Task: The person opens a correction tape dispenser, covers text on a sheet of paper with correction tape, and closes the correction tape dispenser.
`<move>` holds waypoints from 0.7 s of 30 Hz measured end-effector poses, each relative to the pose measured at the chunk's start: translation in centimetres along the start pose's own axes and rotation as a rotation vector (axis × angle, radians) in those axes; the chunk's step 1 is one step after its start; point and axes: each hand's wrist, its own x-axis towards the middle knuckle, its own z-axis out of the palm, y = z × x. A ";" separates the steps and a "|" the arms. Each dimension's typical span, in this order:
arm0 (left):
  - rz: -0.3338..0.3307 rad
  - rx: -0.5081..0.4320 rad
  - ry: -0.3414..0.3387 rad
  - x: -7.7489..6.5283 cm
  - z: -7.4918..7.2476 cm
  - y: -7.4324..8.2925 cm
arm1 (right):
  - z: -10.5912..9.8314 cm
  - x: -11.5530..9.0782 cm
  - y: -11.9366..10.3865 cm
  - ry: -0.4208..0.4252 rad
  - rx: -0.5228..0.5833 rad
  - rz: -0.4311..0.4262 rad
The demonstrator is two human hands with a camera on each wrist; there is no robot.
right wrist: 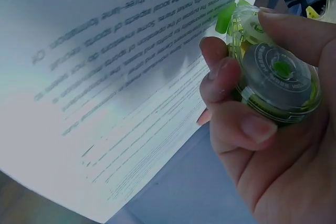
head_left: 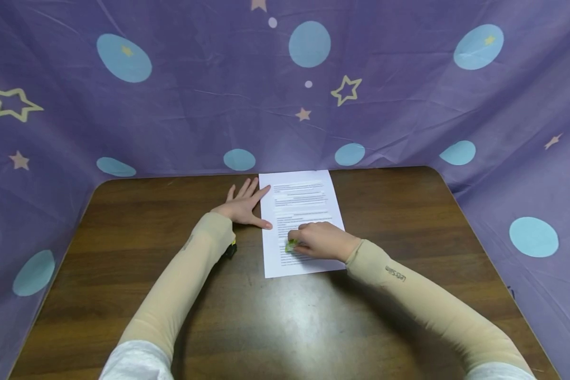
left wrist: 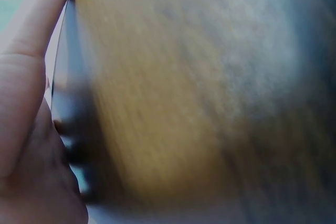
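Observation:
A printed sheet of paper (head_left: 272, 266) lies on the table, with white bands across several of its text lines. My left hand (head_left: 244, 207) has its fingers spread at the sheet's left edge, thumb and index fingertip on the paper. Over the lower half of the page, my right hand (head_left: 326, 240) grips a clear green correction tape dispenser (right wrist: 281, 77). Thumb and curled fingers wrap the dispenser in the right wrist view, and its green tip (right wrist: 226, 18) points at the printed lines. In the left wrist view, the left thumb (left wrist: 23, 77) shows beside blurred wood.
The brown wooden table (head_left: 138, 237) has rounded far corners. A purple curtain (head_left: 195, 105) with stars and blue dots hangs behind and along both sides. A small black and yellow item (head_left: 230, 249) shows beside the left wrist.

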 end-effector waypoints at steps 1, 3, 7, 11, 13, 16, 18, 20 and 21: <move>-0.002 -0.003 0.000 0.1 0.0 0.0 | 0.0 0.1 -0.1 -0.002 -0.002 -0.002; -0.005 -0.003 0.003 0.3 0.2 -0.2 | 0.1 0.3 -0.2 -0.003 -0.003 -0.006; -0.004 0.000 0.003 0.5 0.3 -0.4 | 0.4 0.7 -0.4 -0.011 0.002 -0.010; -0.011 0.027 -0.010 0.3 0.1 -0.2 | 0.5 0.9 -0.6 -0.012 0.004 -0.010; -0.008 0.029 -0.009 0.0 -0.1 0.1 | 0.5 1.0 -0.9 -0.014 0.005 -0.003; -0.006 0.037 0.002 -0.4 -0.4 0.5 | 0.5 1.1 -1.2 -0.015 -0.013 0.002; -0.002 0.032 0.005 -0.5 -0.4 0.6 | 0.4 1.1 -1.5 -0.017 -0.029 0.003; -0.010 0.036 -0.006 -0.3 -0.3 0.6 | 0.4 1.1 -1.6 -0.016 -0.046 0.004; -0.010 0.030 -0.012 -0.2 -0.3 0.5 | 0.4 1.1 -1.6 -0.016 -0.052 0.006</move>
